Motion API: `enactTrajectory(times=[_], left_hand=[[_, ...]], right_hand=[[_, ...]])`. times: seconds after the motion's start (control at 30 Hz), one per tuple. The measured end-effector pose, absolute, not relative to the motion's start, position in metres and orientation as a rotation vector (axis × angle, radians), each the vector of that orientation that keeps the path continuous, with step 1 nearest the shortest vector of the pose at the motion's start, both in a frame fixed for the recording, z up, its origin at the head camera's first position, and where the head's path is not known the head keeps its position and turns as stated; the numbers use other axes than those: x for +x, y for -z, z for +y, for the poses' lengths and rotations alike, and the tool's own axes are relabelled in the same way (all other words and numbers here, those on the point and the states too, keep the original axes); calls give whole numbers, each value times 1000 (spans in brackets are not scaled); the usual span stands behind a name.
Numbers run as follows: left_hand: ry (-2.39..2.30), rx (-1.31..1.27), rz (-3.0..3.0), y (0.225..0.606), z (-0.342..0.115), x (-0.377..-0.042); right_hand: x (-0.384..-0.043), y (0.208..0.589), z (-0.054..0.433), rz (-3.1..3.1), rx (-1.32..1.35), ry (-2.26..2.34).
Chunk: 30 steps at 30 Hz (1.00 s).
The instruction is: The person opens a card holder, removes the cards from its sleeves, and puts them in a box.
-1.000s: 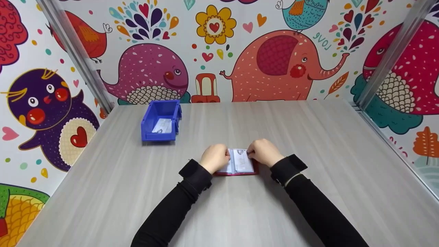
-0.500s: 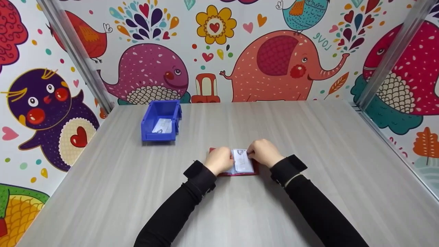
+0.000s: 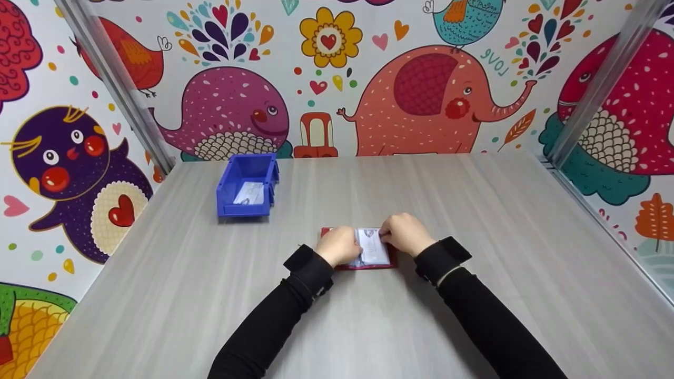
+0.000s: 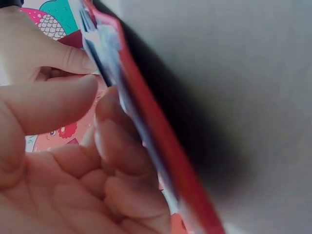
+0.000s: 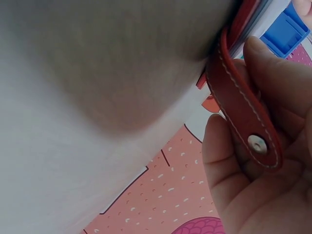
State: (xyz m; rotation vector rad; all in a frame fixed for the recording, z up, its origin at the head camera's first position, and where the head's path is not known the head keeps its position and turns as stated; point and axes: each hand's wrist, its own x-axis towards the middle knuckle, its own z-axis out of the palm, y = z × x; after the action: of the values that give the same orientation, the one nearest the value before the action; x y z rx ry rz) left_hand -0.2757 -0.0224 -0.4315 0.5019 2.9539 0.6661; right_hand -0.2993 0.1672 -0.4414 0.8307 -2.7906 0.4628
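A red card holder lies spread on the table, with clear sleeves inside and a white card on its right-hand page. Over the left page sits my left hand; its curled fingers and thumb meet at the card's left edge, and the exact contact is partly hidden. My right hand pinches the holder's right side near the top corner. In the right wrist view, the red strap with a metal snap hangs across that hand's fingers. The left wrist view shows the red cover edge-on beside the curled left fingers.
A blue bin stands at the back left of the wooden table and holds white cards. Cartoon-printed walls rise behind and at both sides, with metal posts at the corners.
My left hand has shifted right across the left page toward the white card, uncovering the holder's upper left corner. My right hand has stayed in place.
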Motion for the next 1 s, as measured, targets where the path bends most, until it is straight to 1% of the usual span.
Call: enactTrajectory(times=[0.5, 1.0], left_hand=[[-682, 393, 2908, 433, -17, -279], [-631, 354, 2903, 431, -15, -279]], right_hand=[[-299, 441, 165, -2804, 790, -462], [-297, 442, 164, -2771, 768, -482]])
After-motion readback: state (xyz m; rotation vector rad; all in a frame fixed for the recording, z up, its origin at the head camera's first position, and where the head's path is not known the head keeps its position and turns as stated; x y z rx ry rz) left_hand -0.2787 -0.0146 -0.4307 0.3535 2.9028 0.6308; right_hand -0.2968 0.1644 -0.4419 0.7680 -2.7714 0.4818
